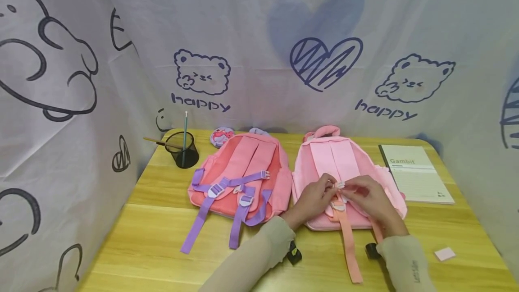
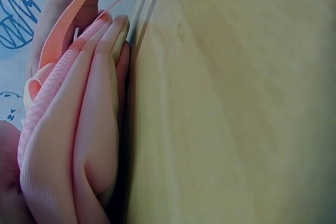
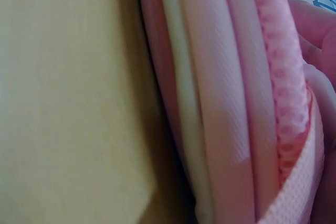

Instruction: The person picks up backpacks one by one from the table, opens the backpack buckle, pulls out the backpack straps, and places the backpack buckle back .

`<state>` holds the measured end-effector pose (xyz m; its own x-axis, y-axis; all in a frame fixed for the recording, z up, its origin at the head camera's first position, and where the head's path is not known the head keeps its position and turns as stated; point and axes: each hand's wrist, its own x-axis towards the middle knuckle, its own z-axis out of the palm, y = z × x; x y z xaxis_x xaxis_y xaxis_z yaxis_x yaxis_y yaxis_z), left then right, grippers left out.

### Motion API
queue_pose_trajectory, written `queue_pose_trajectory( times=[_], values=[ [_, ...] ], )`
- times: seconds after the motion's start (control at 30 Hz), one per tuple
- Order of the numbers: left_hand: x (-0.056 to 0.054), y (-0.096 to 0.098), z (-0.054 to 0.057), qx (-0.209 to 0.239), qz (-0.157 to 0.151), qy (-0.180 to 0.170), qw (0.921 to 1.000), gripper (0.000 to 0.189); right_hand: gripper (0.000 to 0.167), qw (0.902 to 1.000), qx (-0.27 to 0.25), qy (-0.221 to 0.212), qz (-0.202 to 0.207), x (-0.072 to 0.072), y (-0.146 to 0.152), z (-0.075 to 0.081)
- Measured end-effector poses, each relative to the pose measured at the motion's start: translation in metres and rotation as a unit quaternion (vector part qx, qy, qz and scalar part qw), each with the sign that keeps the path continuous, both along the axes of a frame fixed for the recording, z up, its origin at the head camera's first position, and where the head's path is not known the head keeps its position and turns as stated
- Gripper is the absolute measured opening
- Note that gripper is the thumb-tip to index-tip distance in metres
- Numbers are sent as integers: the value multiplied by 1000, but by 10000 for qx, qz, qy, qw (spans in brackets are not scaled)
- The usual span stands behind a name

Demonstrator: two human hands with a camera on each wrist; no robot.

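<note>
In the head view a light pink backpack (image 1: pixel 334 159) lies with its shoulder straps facing up. My left hand (image 1: pixel 312 199) and right hand (image 1: pixel 373 197) meet over its lower middle. Fingers of both pinch a small white buckle (image 1: pixel 339 185), largely covered by the fingertips. Below them an orange strap (image 1: pixel 348 247) runs through a white slider (image 1: pixel 338 206) and hangs onto the table. The left wrist view shows the backpack's side (image 2: pixel 94 129) and an orange strap loop (image 2: pixel 58 45); the right wrist view shows its layered edge (image 3: pixel 226 103) beside the mesh back.
A coral backpack (image 1: pixel 243 161) with purple straps (image 1: pixel 200 224) lies close on the left. Behind it are a round patterned pouch (image 1: pixel 222 136) and a black mesh pen cup (image 1: pixel 187 159). A notebook (image 1: pixel 421 179) and a pink eraser (image 1: pixel 444 254) lie on the right of the wooden table (image 1: pixel 134 242).
</note>
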<state>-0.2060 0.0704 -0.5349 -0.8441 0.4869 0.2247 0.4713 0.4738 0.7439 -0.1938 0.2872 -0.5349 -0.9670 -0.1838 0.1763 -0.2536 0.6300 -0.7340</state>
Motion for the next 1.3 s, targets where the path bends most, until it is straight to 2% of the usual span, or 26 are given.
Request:
queue_pose_trajectory(
  times=[0.23,0.43,0.53,0.73,0.87,1.07,1.3],
  values=[
    [1,1,-1,-15,-34,53,10000,17,20,9999,9,-56,152,0,2,0],
    [2,0,-1,23,-25,6,10000,19,19,9988,-119,280,372,1,-1,0],
    [1,-1,-1,50,49,-13,10000,18,19,9984,-200,274,443,1,-3,0],
    [0,-2,0,107,-45,-131,9998,22,23,9993,-316,-54,169,2,-2,1],
    [1,-2,0,322,-103,-219,9992,24,25,9991,-388,-165,-51,3,1,0],
    [-1,-2,-3,616,-226,-29,9978,25,26,9985,-390,-314,-239,5,2,1],
    [-2,-3,-6,642,-237,21,9977,25,21,9987,-382,-294,-193,3,2,-1]
  ],
)
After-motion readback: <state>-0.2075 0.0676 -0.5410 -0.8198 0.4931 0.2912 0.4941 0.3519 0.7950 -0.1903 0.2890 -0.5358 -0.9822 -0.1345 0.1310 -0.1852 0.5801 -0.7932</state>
